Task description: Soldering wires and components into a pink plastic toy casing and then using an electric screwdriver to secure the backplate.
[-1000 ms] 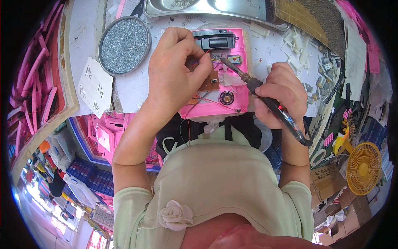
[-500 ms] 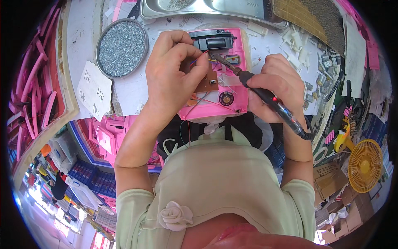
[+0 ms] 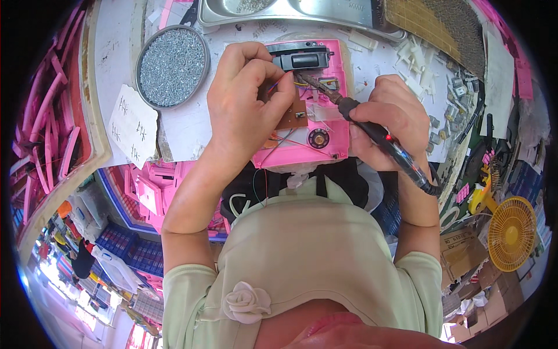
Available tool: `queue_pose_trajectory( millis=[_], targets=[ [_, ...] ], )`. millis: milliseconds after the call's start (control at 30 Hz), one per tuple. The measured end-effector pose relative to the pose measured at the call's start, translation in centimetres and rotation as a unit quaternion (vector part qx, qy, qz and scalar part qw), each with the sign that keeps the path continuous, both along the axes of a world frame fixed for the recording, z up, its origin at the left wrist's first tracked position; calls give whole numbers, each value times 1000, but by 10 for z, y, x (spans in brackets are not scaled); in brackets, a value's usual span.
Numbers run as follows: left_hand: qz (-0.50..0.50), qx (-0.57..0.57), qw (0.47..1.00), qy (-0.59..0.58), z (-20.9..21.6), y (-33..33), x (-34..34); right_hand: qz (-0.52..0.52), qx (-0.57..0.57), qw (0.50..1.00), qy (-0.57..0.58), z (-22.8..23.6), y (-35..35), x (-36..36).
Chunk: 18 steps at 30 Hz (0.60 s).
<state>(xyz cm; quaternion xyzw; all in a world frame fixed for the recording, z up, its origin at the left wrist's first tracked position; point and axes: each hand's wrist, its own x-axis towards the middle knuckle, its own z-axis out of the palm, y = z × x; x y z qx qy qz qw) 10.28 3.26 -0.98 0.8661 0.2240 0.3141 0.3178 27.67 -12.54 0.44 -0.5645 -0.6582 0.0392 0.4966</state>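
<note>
1. Pink plastic shell (image 3: 299, 154), open side up: it lies right in front of you, at the near edge of the worktop (image 3: 186, 128), between your two forearms. At its near right sits a small round speaker (image 3: 318, 138).
2. Just beyond, a brown circuit board (image 3: 290, 121) rests over the shell's left part, partly hidden by your left hand (image 3: 244, 93).
3. Your right hand (image 3: 395, 119) has its fingers closed round the handle of a soldering iron (image 3: 392, 145), slanted so its tip points far and left.
4. Your left fingers are closed in a pinch, and a thin red wire (image 3: 289, 74) shows at their tips, just beside the iron's tip. Whether the tip touches the wire is too small to tell.
5. Farther still, a black compartment (image 3: 299, 60) fills the shell's far end; the iron's tip is near its near edge. The step in hand looks like soldering a wire there.
6. The next move calls for a steady pinch and light iron contact, then a still moment for the joint to set; the yellow wire (image 3: 300, 85) close by could get scorched.
</note>
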Motion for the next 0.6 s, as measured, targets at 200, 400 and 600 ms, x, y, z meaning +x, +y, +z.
queue_pose_trajectory(
  millis=[200, 400, 600],
  targets=[
    [-5, 37, 999, -8, -2, 0, 1, -3, -3, 1000, -3, 2, -1, 0],
    [-6, 42, 999, -11, -3, 0, 1, -1, 7, 1000, 12, 6, -10, -1],
    [0, 37, 999, -12, -3, -1, 1, -17, 9, 1000, 17, 10, -24, 1]
  ],
)
